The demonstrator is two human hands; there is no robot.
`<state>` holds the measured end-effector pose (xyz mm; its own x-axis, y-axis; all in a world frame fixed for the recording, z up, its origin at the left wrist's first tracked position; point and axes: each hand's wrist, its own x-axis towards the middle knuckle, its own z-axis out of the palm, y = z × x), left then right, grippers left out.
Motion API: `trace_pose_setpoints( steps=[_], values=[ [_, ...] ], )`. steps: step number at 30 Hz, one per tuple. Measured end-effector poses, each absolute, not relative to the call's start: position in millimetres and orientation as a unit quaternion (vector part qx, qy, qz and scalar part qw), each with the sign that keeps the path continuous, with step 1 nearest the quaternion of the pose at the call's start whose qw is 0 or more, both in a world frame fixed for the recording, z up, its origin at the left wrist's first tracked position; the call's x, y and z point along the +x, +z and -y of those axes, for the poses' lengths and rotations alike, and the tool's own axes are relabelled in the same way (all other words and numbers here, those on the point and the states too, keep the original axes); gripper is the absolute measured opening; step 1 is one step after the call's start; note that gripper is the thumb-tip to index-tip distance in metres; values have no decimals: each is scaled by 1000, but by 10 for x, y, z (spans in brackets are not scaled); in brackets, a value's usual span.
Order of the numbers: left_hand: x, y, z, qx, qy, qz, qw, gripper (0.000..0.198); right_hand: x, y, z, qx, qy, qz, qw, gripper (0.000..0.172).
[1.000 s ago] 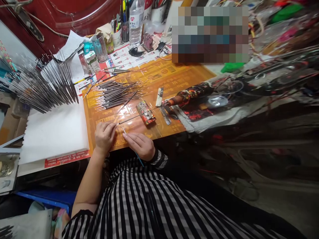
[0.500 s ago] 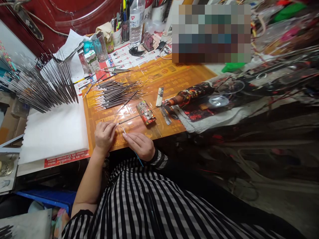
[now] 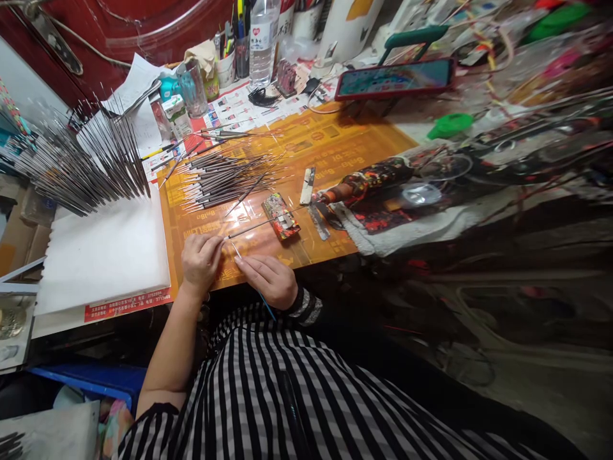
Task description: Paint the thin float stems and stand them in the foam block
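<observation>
Head view: the left hand (image 3: pixel 201 260) pinches one thin rod (image 3: pixel 261 225) lying on the orange mat (image 3: pixel 335 150); the right hand (image 3: pixel 271 280) grips a blue-handled tool (image 3: pixel 267 305) at its near end. The standing rods (image 3: pixel 96 166) in the foam block (image 3: pixel 105 255) look finished (a guess), and a pile (image 3: pixel 225 182) waits on the mat: roughly midway.

A thin rod (image 3: pixel 263 223), dark along its length with a pale end, lies almost flat and low over the counter (image 3: pixel 335 147). Its pale end is pinched in the left fingers (image 3: pixel 216 245), and the rest runs away from them, up and to the right. A fine tool (image 3: pixel 238 251), much shorter, sits in the right fingers (image 3: pixel 246 262). Its pale tip pokes out just beyond them, close beside the rod's held end, and its blue tail slants out behind them.
</observation>
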<state>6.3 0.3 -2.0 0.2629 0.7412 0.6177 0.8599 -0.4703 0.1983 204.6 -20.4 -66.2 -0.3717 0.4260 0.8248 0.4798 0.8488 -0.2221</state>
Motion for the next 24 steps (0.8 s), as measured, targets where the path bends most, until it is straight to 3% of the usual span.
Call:
trace_pose_setpoints(
  steps=[24],
  values=[
    [59, -31, -2, -786, -336, 512, 85, 24, 2059, -674, 205, -262, 1, 825, 501, 49]
  ],
)
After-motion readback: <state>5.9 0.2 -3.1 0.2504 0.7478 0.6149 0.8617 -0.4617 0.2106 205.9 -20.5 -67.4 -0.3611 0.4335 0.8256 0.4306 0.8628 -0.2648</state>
